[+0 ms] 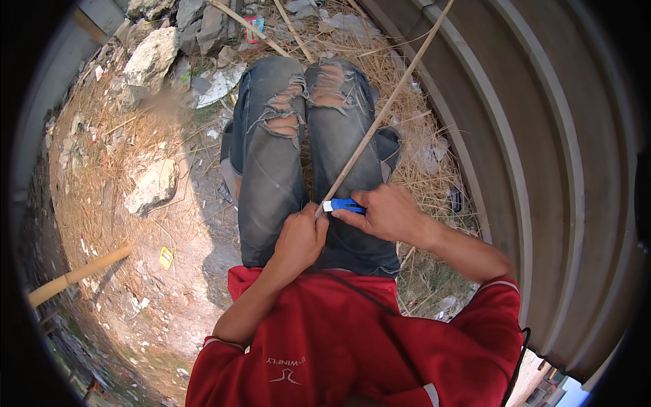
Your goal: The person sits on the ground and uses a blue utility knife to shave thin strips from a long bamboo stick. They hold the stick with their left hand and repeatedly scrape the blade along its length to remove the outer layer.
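Observation:
My left hand (299, 236) is closed round the lower end of a long, thin bamboo stick (380, 117), which slants up and to the right past my knees. In my right hand (386, 211) is a blue utility knife (348, 206). Its pale front end lies against the stick, just above my left fingers; the blade's edge is too small to make out. Both hands are close together over my lap, above my torn dark jeans (271, 183).
A corrugated metal wall (515, 136) rises close on my right. Broken rocks (150, 57) are piled at the far left, and a single stone (153, 186) lies nearer. A thicker bamboo pole (81, 275) juts in from the left. Dry straw (434, 176) and litter cover the ground.

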The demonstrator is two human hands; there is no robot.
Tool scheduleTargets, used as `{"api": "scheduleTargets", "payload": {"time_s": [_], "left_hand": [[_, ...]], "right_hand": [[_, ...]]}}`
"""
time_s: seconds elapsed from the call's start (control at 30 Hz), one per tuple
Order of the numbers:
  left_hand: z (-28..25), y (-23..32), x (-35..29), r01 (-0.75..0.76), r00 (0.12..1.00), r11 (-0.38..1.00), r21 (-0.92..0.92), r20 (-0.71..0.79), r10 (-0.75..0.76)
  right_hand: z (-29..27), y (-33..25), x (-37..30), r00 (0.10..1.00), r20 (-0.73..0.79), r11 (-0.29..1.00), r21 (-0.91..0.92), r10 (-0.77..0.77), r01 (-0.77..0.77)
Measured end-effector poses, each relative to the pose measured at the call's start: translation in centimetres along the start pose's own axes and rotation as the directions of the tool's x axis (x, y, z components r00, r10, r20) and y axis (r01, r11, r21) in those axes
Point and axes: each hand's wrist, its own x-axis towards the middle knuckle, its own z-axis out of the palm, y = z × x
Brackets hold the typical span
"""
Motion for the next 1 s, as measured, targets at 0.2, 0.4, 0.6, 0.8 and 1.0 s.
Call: {"api": "scheduleTargets", "payload": {"time_s": [0.2, 0.4, 0.6, 0.8, 1.0], "left_hand": [[-0.7, 0.3, -1.3, 0.027, 1.0, 0.995, 0.1, 0.005, -0.028], [-0.3, -0.3, -0.8, 0.021, 1.0, 0.997, 0.08, 0.016, -0.023], [-1.5, -1.9, -3.7, 0.029, 1.0, 0.997, 0.067, 0.0, -0.029], [-2.1, -2.7, -2.9, 0.038, 0.996, 0.996, -0.075, 0.08, -0.032], [-3.3, -1.1, -2.3, 0.113, 0.983, 0.991, -0.077, 0.15, -0.101]], "right_hand": [[-6.0, 7.3, 3.4, 0.906, -0.198, 0.926, 0.135, 0.374, -0.353], [-2.2, 2.1, 0.8, 0.998, -0.057, 0.999, -0.04, 0.003, -0.005], [-7.9, 13.5, 3.6, 0.867, -0.335, 0.928, 0.187, 0.369, -0.323], [-5.5, 8.9, 2.5, 0.927, -0.333, 0.963, 0.256, 0.174, -0.088], [-1.9, 5.6, 0.1, 0.985, -0.168, 0.996, 0.083, 0.027, -0.013]]}}
